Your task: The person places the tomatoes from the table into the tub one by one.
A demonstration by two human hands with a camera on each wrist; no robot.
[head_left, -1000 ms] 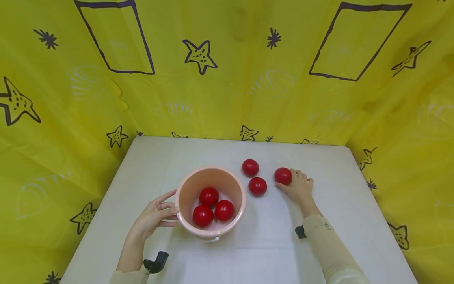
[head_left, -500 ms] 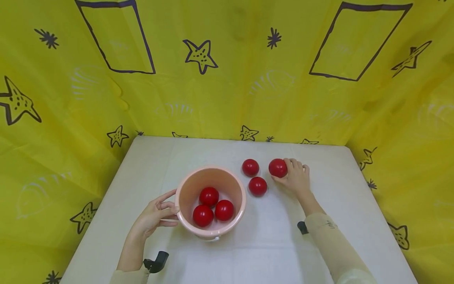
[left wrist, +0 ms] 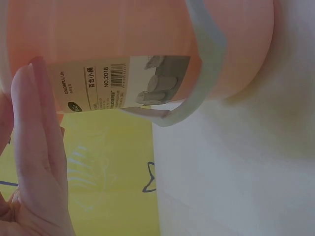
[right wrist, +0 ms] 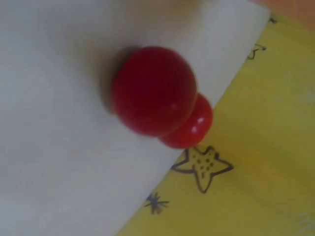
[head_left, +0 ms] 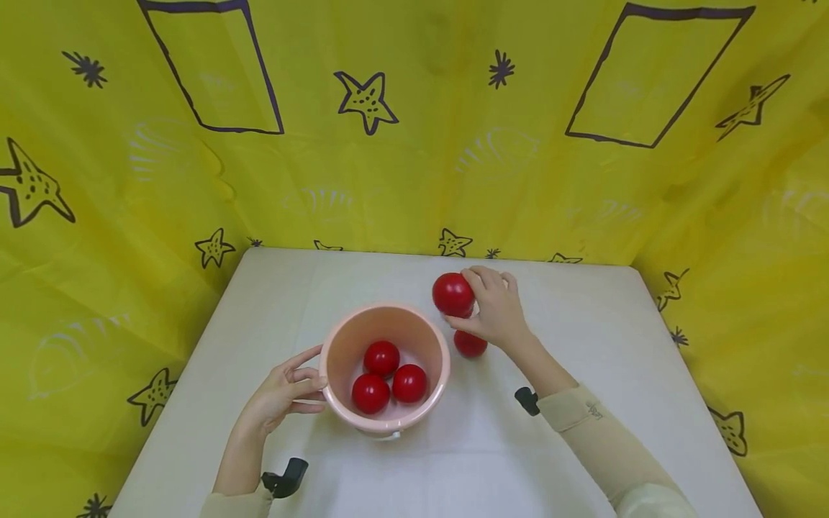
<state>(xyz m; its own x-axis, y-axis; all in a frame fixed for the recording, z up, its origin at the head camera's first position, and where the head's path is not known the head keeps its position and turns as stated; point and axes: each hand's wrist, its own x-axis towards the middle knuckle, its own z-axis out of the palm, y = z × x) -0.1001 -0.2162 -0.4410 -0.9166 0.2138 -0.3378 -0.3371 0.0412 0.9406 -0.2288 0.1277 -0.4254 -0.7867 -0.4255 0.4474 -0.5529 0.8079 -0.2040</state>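
Note:
A pink bucket (head_left: 337, 338) stands on the table with three red balls (head_left: 382, 359) inside. My left hand (head_left: 278, 392) holds it at the left rim, thumb over the edge and fingers along the outer wall. In the left wrist view those fingers (left wrist: 32, 118) lie against the bucket (left wrist: 113, 29) near its printed label. My right hand (head_left: 495, 306) grips a red ball (head_left: 452, 291) just right of the bucket's far rim. That ball largely hides another beneath it in the head view. One more red ball (head_left: 470, 344) lies below the right hand, partly covered by it.
The white table (head_left: 583, 338) is bordered by a yellow curtain (head_left: 414, 165) with drawn starfish at the back and sides. A pale handle (left wrist: 211, 64) hangs against the bucket's side. In the right wrist view, two red balls (right wrist: 155, 91) overlap.
My right hand has carried its ball leftward from the right side of the table, over the far loose ball toward the bucket. The left hand and bucket have stayed put.

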